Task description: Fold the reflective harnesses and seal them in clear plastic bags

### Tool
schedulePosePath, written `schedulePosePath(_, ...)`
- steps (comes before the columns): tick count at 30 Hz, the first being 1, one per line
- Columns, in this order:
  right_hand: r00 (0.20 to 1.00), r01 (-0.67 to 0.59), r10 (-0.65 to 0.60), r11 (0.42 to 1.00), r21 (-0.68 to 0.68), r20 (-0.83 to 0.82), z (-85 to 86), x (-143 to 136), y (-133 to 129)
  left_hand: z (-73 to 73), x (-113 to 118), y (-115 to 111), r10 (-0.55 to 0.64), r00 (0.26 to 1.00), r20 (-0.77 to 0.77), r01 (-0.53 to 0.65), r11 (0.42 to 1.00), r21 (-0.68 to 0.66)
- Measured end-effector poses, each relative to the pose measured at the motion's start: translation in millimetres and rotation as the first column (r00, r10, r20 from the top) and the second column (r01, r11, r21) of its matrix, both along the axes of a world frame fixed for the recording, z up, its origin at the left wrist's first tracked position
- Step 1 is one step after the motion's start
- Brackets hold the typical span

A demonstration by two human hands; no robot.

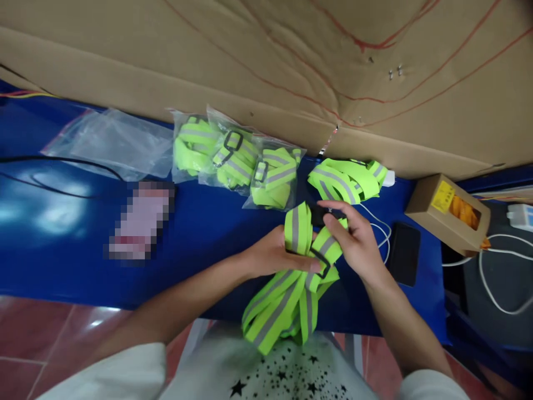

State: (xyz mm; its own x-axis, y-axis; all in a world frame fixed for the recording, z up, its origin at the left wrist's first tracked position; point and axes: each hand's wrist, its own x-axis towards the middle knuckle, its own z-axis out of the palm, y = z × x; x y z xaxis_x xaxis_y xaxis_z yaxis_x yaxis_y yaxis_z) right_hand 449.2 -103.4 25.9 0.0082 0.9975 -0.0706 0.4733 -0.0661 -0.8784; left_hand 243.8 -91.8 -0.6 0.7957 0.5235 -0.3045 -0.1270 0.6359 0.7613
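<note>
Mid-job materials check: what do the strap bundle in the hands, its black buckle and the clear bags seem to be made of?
Strap bundle: woven synthetic fabric, probably; matte neon, folding softly, with a smoother grey stripe, perhaps reflective.
Black buckle: likely plastic, from its smooth, dark frame; coated metal is possible.
Clear bags: thin plastic film, glossy, see-through and wrinkled.

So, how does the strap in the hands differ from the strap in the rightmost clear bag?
The held strap is unwrapped, while the bagged strap is inside a clear bag. The held strap is gripped by the left hand and right hand; the bagged strap lies on the blue table. The held strap hangs in long loops, whereas the bagged strap is folded compactly. Both are yellow-green with a grey stripe.
</note>
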Motion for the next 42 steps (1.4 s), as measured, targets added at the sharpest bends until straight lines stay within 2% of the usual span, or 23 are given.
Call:
schedulePosePath(2, 0.998, 0.042, -0.041, 0.998, 0.038, -0.039, -1.0, 2.3, 3.7, 1.1, 3.5, -3.7, -0.049, 0.999, 0.012, 0.049, 0.998, -0.032)
schedulePosePath(6, 0.999, 0.035, -0.037, 0.996, 0.088, 0.023, -2.4, 9.3, -3.2, -6.4, 11.3, -10.0, 0.037, 0.996, -0.077, -0.045, 0.993, -0.106)
schedulePosePath(8, 0.996, 0.042, -0.051, 0.992, 0.118, 0.068, -3.9, 12.4, -10.1, -10.7, 12.7, -11.6, -0.021, 0.999, -0.044, 0.014, 0.988, -0.153)
schedulePosePath(10, 0.998, 0.041, -0.045, 0.994, 0.102, 0.04, -7.2, 14.3, -14.9, -14.6, 13.3, -13.4, -0.085, 0.996, 0.005, 0.084, 0.981, -0.172)
schedulePosePath(12, 0.995, 0.003, -0.005, 1.0, -0.019, -0.103, -11.7, 15.2, -16.8, -18.6, 13.7, -15.4, -0.13, 0.991, 0.019, 0.131, 0.986, -0.099)
schedulePosePath(14, 0.961, -0.055, 0.005, 0.983, -0.174, -0.276, -15.1, 16.1, -17.6, -22.5, 13.3, -15.8, -0.156, 0.988, -0.015, 0.156, 0.986, 0.052)
schedulePosePath(15, 0.949, -0.057, -0.009, 0.978, -0.199, -0.314, -15.5, 16.8, -18.6, -23.9, 12.2, -14.6, -0.164, 0.986, -0.039, 0.168, 0.978, 0.127)
schedulePosePath(17, 0.972, 0.015, -0.035, 0.996, -0.088, -0.231, -12.4, 19.2, -22.5, -24.1, 7.4, -8.4, -0.225, 0.973, -0.049, 0.23, 0.951, 0.209)
schedulePosePath(19, 0.999, 0.035, -0.032, 0.984, 0.173, -0.024, -4.5, 23.2, -28.1, -20.3, 0.3, 1.1, -0.289, 0.956, 0.041, 0.277, 0.943, 0.184)
schedulePosePath(21, 0.986, -0.116, 0.064, 0.927, 0.357, 0.154, 5.0, 27.2, -32.0, -13.4, -6.0, 10.2, -0.23, 0.96, 0.16, 0.21, 0.968, 0.135)
schedulePosePath(24, 0.912, -0.389, 0.278, 0.818, 0.423, 0.302, 14.3, 28.5, -29.7, -4.2, -7.0, 14.7, -0.052, 0.984, 0.172, 0.026, 0.988, 0.149)
schedulePosePath(26, 0.871, -0.481, 0.356, 0.762, 0.433, 0.339, 14.7, 24.5, -24.8, -3.1, -1.6, 10.1, -0.054, 0.993, 0.101, 0.032, 0.977, 0.211)
schedulePosePath(28, 0.858, -0.51, 0.401, 0.741, 0.438, 0.321, 12.1, 17.5, -20.9, -6.0, 5.9, 2.1, -0.07, 0.996, 0.05, 0.057, 0.97, 0.235)
schedulePosePath(30, 0.893, -0.447, 0.372, 0.796, 0.407, 0.254, 9.0, 9.1, -20.1, -10.4, 12.4, -5.8, -0.062, 0.997, 0.041, 0.052, 0.975, 0.218)
schedulePosePath(32, 0.954, -0.288, 0.242, 0.9, 0.327, 0.175, 6.8, 1.2, -21.8, -13.7, 16.6, -11.4, -0.033, 0.998, 0.046, 0.025, 0.985, 0.172)
schedulePosePath(34, 0.989, -0.122, 0.099, 0.965, 0.232, 0.11, 4.9, -4.2, -24.1, -15.6, 18.3, -14.9, 0.001, 0.999, 0.053, -0.009, 0.99, 0.137)
schedulePosePath(36, 0.998, -0.027, 0.02, 0.992, 0.123, 0.059, 1.8, -5.5, -25.2, -17.3, 18.6, -17.9, -0.016, 0.997, 0.08, 0.009, 0.997, 0.083)
schedulePosePath(39, 1.0, -0.014, 0.014, 1.0, 0.001, -0.015, -5.2, 0.4, -25.4, -22.2, 17.6, -22.6, -0.124, 0.99, 0.072, 0.12, 0.991, 0.057)
schedulePosePath(41, 0.998, -0.055, 0.054, 0.997, 0.052, 0.02, -7.8, 7.2, -26.1, -26.6, 16.3, -24.4, -0.111, 0.994, -0.006, 0.111, 0.985, 0.13)
schedulePosePath(42, 0.992, -0.1, 0.09, 0.989, 0.108, 0.09, -7.4, 10.3, -27.0, -28.6, 15.5, -24.5, -0.083, 0.995, -0.048, 0.091, 0.98, 0.18)
